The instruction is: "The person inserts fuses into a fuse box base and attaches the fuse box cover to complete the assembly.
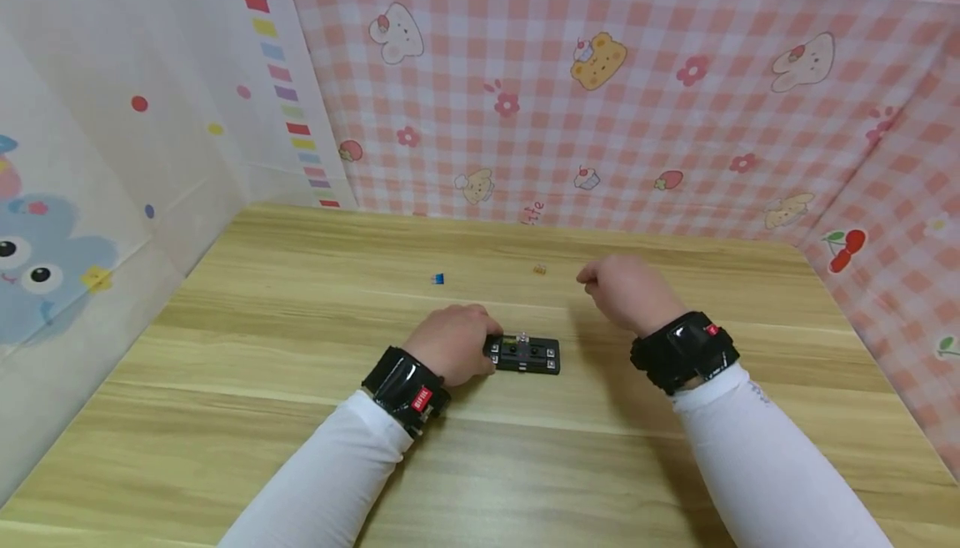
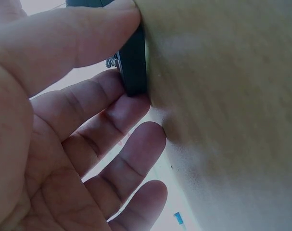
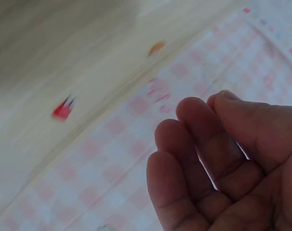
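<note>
My left hand (image 1: 456,344) grips the left end of a flat black fuse holder (image 1: 538,356) with metal terminals. In the left wrist view the thumb lies over the holder (image 2: 133,65) and fingers support its end. My right hand (image 1: 632,289) is over the table's back right, fingers bent, thumb tip by the index finger, nothing visible between them. A red blade fuse (image 3: 62,111) with two prongs lies near that hand in the right wrist view; in the head view the hand hides it. Left of this hand lies a small orange fuse (image 1: 540,269), and farther left a blue one (image 1: 438,279).
The wooden table (image 1: 300,414) ends at a pink checked cloth (image 1: 465,114) behind. A white patterned cloth (image 1: 187,47) hangs on the left, and more checked cloth closes the right side.
</note>
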Motion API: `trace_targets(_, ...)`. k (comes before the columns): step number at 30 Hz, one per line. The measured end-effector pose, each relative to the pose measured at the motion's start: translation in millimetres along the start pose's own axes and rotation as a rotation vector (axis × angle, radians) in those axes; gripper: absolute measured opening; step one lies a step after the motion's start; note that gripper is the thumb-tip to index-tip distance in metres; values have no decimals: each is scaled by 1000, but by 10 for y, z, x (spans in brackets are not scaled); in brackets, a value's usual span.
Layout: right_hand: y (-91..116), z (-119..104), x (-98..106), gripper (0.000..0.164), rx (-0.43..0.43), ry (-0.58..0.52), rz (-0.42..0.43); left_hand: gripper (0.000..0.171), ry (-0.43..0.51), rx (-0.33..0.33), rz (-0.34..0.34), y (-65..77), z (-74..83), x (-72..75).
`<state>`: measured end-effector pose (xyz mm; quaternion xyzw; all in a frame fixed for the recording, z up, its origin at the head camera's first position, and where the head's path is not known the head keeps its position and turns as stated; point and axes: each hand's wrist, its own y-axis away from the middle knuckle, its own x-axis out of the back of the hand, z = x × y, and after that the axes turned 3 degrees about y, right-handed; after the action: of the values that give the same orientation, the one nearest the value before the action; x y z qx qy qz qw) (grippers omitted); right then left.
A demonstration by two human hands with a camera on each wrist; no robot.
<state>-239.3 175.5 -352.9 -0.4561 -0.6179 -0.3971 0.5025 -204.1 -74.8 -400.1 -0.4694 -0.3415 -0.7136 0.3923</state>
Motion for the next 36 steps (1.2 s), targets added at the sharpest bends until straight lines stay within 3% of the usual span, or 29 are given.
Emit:
trace_targets(11, -246, 305, 79, 34, -61, 63, -62, 50, -3, 1, -1, -7, -25, -6)
trace_targets(16, -349, 375, 42, 22, -67, 146, -71, 50, 1, -1, 1, -7, -28, -13)
trace_targets(27, -483, 389, -36, 20, -130, 205, -135, 51, 5, 3, -2, -6, -16, -9)
trace_targets(36, -493, 409, -78, 19, -90, 242, -90, 50, 6, -1, -6, -3, 3, -3)
